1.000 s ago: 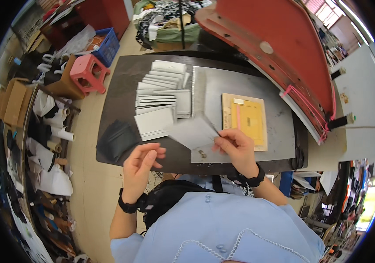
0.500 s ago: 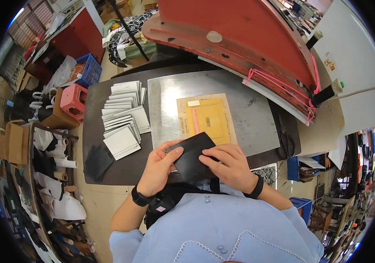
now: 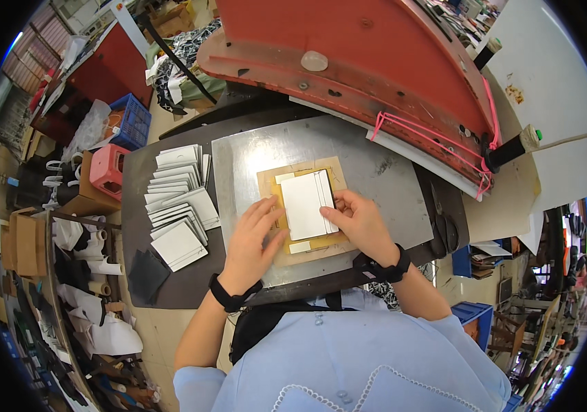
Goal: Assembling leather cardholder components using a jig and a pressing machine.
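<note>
"Fingers first: what is their condition?"

"Right hand (image 3: 362,223): thumb laid on the face of a white rectangular panel (image 3: 300,206), the other fingers at its right edge, so I record a hold on that edge. Left hand (image 3: 254,237): thumb and fingers parted and loosely curved, somewhat blurred, just beside the panel's left edge. Contact there cannot be confirmed."

"Position of the panel?"

"Between the two sets of fingers, lying on a yellow template (image 3: 324,242), with yellow showing past its top, left and bottom edges. Beneath is a tan board (image 3: 307,257), then a metal plate (image 3: 245,154) on the dark counter (image 3: 194,292)."

"How far has the work got?"

"In my judgement, placing is nearly complete: the panel is down on the template and looks roughly square to it. Release by the right fingers is not yet made. Left of the left fingers lies a fanned stack of white panels (image 3: 178,244); whether finished or waiting, I cannot tell. The same applies to the black sheets (image 3: 148,278) beside that stack."

"Appearance of the panel?"

"Face plain white, visible corners square. Fine dark lines run lengthwise near the right side, by the right thumb, and a dark border shows along the right edge. No crease or tear noted. Underside hidden, therefore not assessed."
</note>
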The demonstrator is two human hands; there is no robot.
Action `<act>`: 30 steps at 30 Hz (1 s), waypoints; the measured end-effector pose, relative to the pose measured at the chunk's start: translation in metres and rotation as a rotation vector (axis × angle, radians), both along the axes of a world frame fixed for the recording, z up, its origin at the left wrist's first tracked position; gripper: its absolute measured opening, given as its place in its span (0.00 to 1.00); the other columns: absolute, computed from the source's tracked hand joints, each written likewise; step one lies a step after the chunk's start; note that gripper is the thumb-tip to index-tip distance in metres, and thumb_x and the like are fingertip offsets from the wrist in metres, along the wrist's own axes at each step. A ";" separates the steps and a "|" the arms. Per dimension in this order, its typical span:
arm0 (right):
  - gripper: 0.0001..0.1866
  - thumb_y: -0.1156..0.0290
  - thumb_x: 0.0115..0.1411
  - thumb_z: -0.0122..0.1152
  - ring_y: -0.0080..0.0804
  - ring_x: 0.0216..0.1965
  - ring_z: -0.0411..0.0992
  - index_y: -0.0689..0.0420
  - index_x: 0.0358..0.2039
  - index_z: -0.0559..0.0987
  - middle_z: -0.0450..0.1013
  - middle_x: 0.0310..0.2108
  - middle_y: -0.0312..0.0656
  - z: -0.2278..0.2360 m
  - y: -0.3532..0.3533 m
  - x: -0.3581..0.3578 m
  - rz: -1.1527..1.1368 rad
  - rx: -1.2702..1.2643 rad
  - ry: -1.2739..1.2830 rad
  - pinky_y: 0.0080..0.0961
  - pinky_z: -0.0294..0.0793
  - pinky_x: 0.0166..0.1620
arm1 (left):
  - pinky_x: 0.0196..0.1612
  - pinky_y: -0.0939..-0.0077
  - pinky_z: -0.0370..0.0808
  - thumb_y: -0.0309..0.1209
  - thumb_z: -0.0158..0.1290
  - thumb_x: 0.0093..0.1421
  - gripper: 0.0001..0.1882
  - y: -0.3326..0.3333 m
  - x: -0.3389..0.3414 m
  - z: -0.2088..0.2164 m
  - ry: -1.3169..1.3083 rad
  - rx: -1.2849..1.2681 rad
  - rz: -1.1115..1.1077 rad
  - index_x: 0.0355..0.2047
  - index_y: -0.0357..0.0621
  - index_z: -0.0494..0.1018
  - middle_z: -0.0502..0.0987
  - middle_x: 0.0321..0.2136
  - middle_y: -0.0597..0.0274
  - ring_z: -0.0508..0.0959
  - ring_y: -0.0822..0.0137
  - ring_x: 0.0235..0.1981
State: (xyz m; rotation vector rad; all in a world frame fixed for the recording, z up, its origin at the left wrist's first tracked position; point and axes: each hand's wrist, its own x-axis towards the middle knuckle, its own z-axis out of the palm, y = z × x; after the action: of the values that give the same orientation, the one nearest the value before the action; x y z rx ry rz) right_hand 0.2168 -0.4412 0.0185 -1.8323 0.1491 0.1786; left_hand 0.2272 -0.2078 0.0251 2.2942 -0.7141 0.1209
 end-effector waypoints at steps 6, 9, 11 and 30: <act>0.28 0.69 0.58 0.67 0.14 0.24 0.63 0.63 0.58 0.71 0.69 0.23 0.31 0.001 -0.002 -0.006 -0.020 -0.104 -0.036 0.16 0.63 0.28 | 0.59 0.62 0.67 0.27 0.59 0.58 0.20 0.002 0.002 0.000 0.067 0.019 -0.083 0.52 0.40 0.72 0.71 0.58 0.52 0.69 0.50 0.60; 0.29 0.69 0.58 0.67 0.15 0.24 0.64 0.63 0.59 0.71 0.69 0.24 0.31 0.001 0.001 -0.005 -0.023 -0.117 -0.012 0.16 0.64 0.28 | 0.59 0.62 0.68 0.27 0.58 0.59 0.20 0.004 0.001 0.001 0.063 0.035 -0.104 0.52 0.40 0.72 0.71 0.58 0.52 0.69 0.49 0.60; 0.30 0.69 0.58 0.67 0.15 0.24 0.63 0.62 0.60 0.70 0.69 0.24 0.31 0.004 0.003 -0.004 -0.020 -0.131 0.000 0.16 0.64 0.28 | 0.59 0.62 0.68 0.27 0.58 0.59 0.20 0.006 0.002 0.001 0.058 0.044 -0.104 0.52 0.39 0.72 0.71 0.58 0.52 0.69 0.49 0.60; 0.28 0.68 0.58 0.65 0.17 0.21 0.63 0.63 0.58 0.72 0.69 0.21 0.34 -0.012 0.006 -0.005 -0.042 -0.166 -0.089 0.19 0.65 0.26 | 0.59 0.62 0.65 0.29 0.51 0.64 0.20 0.002 0.017 -0.012 -0.076 0.178 -0.100 0.56 0.42 0.70 0.69 0.60 0.57 0.65 0.52 0.63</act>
State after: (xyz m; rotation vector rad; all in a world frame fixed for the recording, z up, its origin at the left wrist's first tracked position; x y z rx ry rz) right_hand 0.2121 -0.4352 0.0069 -1.9970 0.1440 0.0563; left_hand 0.2445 -0.2063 0.0134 2.4274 -0.9099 0.1016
